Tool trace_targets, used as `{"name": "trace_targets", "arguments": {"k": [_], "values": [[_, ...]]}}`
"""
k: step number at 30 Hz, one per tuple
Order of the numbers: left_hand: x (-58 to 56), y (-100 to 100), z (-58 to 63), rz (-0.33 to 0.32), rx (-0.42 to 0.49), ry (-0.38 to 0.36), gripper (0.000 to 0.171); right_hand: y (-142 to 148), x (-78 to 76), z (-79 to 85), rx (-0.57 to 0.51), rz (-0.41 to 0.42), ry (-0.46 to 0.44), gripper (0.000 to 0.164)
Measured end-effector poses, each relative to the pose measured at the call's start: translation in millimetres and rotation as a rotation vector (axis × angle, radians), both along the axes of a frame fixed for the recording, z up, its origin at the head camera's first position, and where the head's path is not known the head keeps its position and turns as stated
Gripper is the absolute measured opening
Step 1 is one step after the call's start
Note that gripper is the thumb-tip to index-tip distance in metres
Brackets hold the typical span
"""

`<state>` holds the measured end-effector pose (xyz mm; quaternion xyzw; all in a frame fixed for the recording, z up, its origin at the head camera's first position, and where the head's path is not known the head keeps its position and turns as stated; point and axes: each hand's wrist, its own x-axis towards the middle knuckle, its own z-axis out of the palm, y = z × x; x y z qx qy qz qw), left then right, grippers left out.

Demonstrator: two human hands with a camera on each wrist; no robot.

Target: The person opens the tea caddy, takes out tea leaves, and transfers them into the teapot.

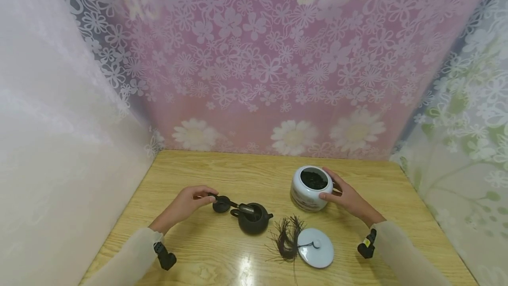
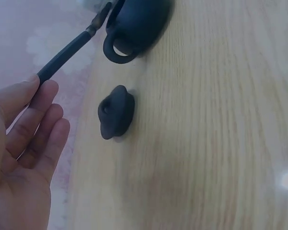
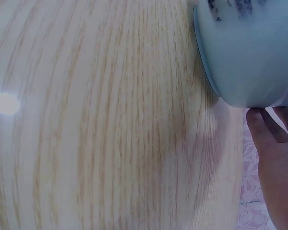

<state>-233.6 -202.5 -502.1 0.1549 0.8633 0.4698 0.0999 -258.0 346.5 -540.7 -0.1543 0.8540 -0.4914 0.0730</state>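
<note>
My left hand (image 1: 188,205) pinches the dark handle of a small tea scoop (image 2: 62,57) between thumb and fingers. Its metal head lies over the open mouth of a black teapot (image 1: 252,226), tipped down toward the inside. The pot's black lid (image 2: 117,113) sits on the table below that hand. On the other side, my right hand (image 1: 349,197) holds a white porcelain jar (image 1: 306,201) by its side, thumb in front and fingers behind. Dark tea leaves (image 1: 314,180) show inside the uncovered jar, which leans slightly toward the pot.
In front of the jar lies its white round lid (image 1: 320,255), with a dark cord on its knob. A brown tassel (image 1: 286,244) spreads out beside that lid. Flowered curtains (image 1: 254,78) stand behind the wooden table (image 1: 198,255) and along both sides.
</note>
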Motion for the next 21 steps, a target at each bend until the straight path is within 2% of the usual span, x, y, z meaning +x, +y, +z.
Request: {"name": "trace_targets", "arguments": {"k": [3, 6, 9, 16, 21], "values": [[-6.2, -8, -10.8, 0.044, 0.061, -0.02, 0.029, 0, 0.3, -0.2, -0.005, 0.002, -0.007, 0.093], [-13.2, -17, -13.7, 0.093, 0.123, -0.021, 0.034, 0, 0.4, 0.0, -0.008, 0.002, -0.008, 0.093], [-18.7, -25, -9.4, 0.142, 0.148, -0.007, 0.038, 1, 0.8, -0.3, -0.002, -0.002, -0.004, 0.093], [-30.5, -42, 2.0, 0.245, 0.148, 0.048, 0.049, -1, 1.5, 0.7, 0.002, -0.003, 0.004, 0.093], [-38.6, -50, 4.2, 0.306, 0.17, 0.052, 0.053, -2, 1.6, 1.1, 0.001, -0.003, 0.006, 0.093]]}}
